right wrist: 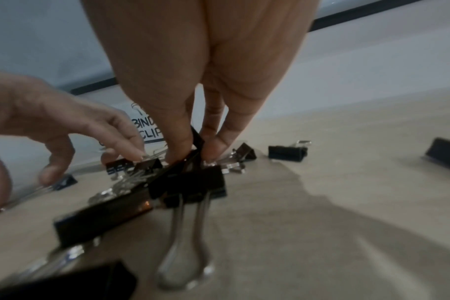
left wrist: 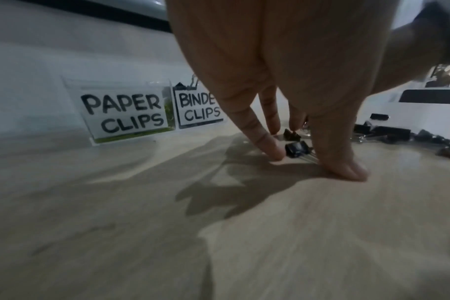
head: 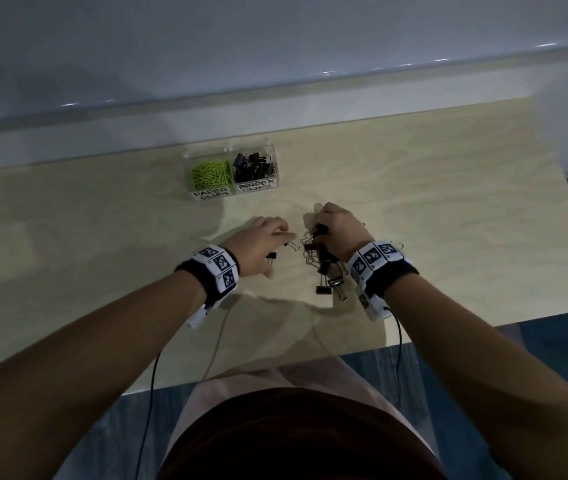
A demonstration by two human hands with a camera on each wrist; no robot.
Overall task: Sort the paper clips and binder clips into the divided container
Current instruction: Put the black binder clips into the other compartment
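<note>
Head view: both hands are working the scattered black metal binder clips [head: 324, 268], the clear divided plastic container [head: 230, 173] lying beyond the fingers. Left wrist view: the left hand [left wrist: 283, 81] is spreading straight fingers [left wrist: 270, 146] around a small black clip [left wrist: 297, 149] on the table [left wrist: 141, 223]. Right wrist view: the right hand [right wrist: 206, 71] is pinching one clip [right wrist: 193, 146]; lifting straight up should avoid snagging neighbours.

Green, black and pale wood

Lime-green paper clips [head: 211, 174] fill one clear compartment; black binder clips [head: 324, 265] with silver wire handles lie on the light wood-grain table [head: 449, 202]. Both labels [left wrist: 123, 113] are white with black lettering; the wristbands [head: 218, 271] look black-and-white checked.
</note>
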